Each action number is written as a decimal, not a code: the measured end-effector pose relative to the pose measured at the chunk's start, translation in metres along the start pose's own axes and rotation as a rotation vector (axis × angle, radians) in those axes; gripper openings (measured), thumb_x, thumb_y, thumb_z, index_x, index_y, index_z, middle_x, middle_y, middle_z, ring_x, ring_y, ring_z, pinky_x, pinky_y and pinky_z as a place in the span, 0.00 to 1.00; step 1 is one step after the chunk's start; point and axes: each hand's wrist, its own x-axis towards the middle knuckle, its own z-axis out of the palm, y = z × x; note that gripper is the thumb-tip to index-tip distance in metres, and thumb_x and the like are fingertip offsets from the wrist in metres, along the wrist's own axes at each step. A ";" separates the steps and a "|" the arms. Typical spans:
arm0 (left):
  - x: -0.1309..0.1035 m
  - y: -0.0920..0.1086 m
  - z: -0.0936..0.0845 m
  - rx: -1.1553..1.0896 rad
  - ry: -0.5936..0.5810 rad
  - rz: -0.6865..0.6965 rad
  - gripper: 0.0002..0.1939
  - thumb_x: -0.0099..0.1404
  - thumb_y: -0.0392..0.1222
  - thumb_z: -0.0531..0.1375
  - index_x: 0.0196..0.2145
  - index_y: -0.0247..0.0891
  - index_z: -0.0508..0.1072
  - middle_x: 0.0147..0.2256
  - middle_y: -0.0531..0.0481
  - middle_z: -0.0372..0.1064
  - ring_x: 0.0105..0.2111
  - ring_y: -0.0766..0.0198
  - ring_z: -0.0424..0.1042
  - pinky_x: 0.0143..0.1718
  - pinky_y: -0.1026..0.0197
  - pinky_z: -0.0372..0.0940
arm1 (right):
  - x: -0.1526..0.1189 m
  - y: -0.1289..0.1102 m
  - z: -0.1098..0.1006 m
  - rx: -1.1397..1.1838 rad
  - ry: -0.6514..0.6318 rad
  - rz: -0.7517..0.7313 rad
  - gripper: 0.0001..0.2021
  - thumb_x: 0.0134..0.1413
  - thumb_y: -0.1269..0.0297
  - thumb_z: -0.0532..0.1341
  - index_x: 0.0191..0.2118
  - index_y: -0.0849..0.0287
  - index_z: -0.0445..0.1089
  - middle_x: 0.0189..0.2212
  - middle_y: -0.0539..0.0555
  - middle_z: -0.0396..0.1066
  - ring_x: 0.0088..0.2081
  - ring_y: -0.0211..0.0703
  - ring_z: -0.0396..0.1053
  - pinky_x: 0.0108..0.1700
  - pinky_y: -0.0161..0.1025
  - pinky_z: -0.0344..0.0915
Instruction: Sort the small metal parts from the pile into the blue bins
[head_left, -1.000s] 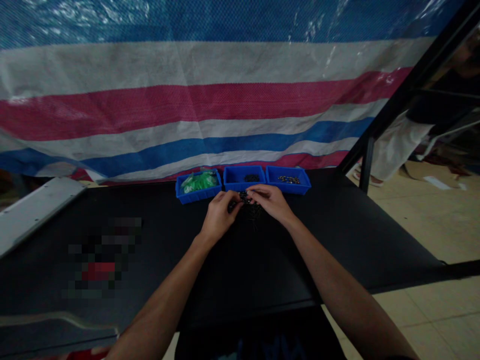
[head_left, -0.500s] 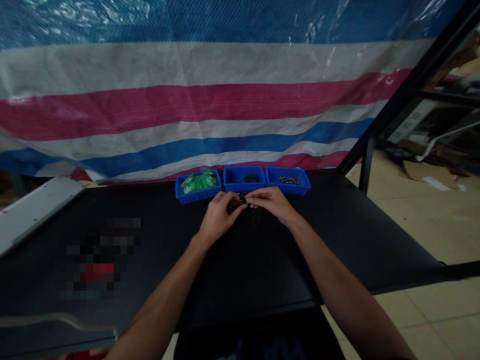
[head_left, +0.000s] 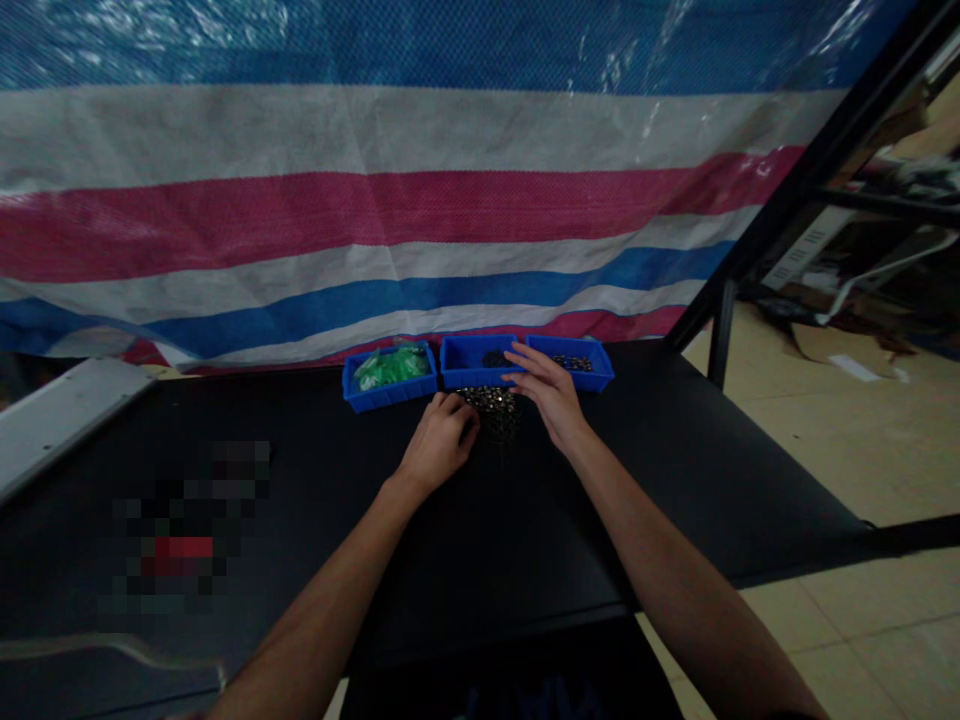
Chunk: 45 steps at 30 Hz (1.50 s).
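Note:
A pile of small shiny metal parts (head_left: 493,402), mixed with dark pieces, lies on the black table in front of the bins. At its left edge rests my left hand (head_left: 439,440), fingers curled in; whatever they hold is hidden. My right hand (head_left: 553,400) is open above the pile's right side, fingers apart and pointing at the middle blue bin (head_left: 465,378), which holds small dark pieces. Partly behind that hand, the right blue bin (head_left: 598,381) contains small metal parts. Green and clear plastic bags fill the left blue bin (head_left: 391,394).
A striped plastic sheet (head_left: 390,210) hangs behind the table (head_left: 510,540). At the left lies a long white panel (head_left: 67,420); a blurred-out patch with red sits nearer. A black frame post (head_left: 720,335) stands at the right, with cardboard on the floor beyond.
My hands, earlier together over the pile, have moved apart. The right fingers have spread and shifted up and right; the left hand has drawn slightly down. More of the pile shows.

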 end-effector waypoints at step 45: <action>0.003 0.002 -0.007 0.048 0.000 0.006 0.05 0.69 0.33 0.55 0.39 0.36 0.70 0.40 0.45 0.67 0.42 0.54 0.64 0.45 0.51 0.66 | -0.004 0.000 0.006 -0.074 -0.142 -0.065 0.21 0.49 0.62 0.67 0.52 0.51 0.72 0.48 0.55 0.77 0.37 0.44 0.76 0.43 0.46 0.72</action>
